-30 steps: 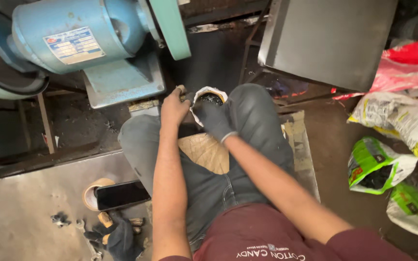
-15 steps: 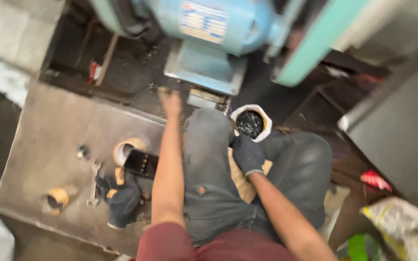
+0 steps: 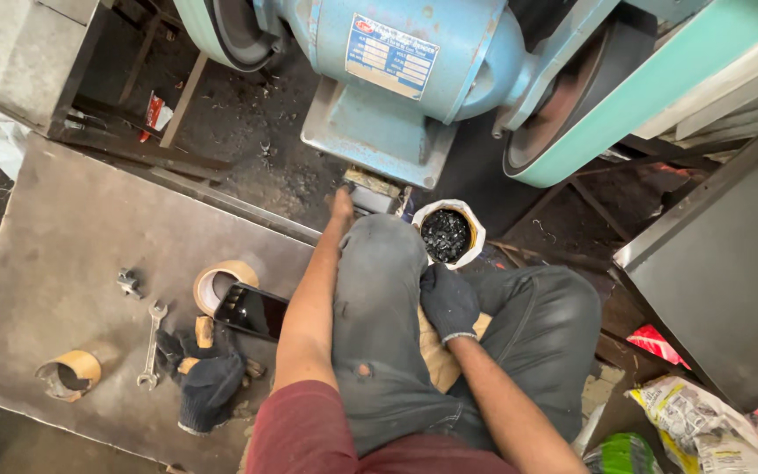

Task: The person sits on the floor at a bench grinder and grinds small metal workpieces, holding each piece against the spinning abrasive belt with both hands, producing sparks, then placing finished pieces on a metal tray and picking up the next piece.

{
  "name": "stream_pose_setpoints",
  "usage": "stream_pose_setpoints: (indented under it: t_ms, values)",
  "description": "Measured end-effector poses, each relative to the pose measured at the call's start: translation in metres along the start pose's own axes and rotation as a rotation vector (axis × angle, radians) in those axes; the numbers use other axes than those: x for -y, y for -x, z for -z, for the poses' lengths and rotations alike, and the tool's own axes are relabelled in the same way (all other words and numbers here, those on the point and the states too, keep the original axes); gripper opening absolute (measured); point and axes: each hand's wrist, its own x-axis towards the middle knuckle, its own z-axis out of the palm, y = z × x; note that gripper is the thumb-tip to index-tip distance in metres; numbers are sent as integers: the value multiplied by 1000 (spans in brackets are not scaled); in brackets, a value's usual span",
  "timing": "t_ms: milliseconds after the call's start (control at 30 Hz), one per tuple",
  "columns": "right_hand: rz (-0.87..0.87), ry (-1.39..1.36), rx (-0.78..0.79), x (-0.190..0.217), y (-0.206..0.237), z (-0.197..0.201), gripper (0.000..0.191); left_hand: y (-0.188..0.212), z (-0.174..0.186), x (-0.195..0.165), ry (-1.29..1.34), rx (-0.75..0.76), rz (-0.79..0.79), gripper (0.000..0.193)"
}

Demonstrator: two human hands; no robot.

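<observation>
Grimy workshop floor, left hand [image 3: 341, 205] stretched forward, fingers extended, empty, gloved right hand [image 3: 448, 301] resting loosely curled on lap, holding nothing

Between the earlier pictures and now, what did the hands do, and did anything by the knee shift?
The left hand, first up by the cup of dark bits, has stretched forward past the knee toward the blue grinder's base. The gloved right hand dropped from the cup's rim to the lap. The cup itself stayed put, as did the phone, tape roll and spanner on the plate.
</observation>
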Motion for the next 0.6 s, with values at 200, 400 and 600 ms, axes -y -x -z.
stream_pose_setpoints:
  t_ms: [200,400,600]
  values:
    - [-23,17,-38,-1,0,-6,36,-18,4,14,-58,22,-51,63]
    - [-71,-59,51,12,3,5,53,8,27,2,-208,-56,-188,67]
    - [61,-11,43,9,7,-2,50,82,51,-21,-282,-65,-444,63]
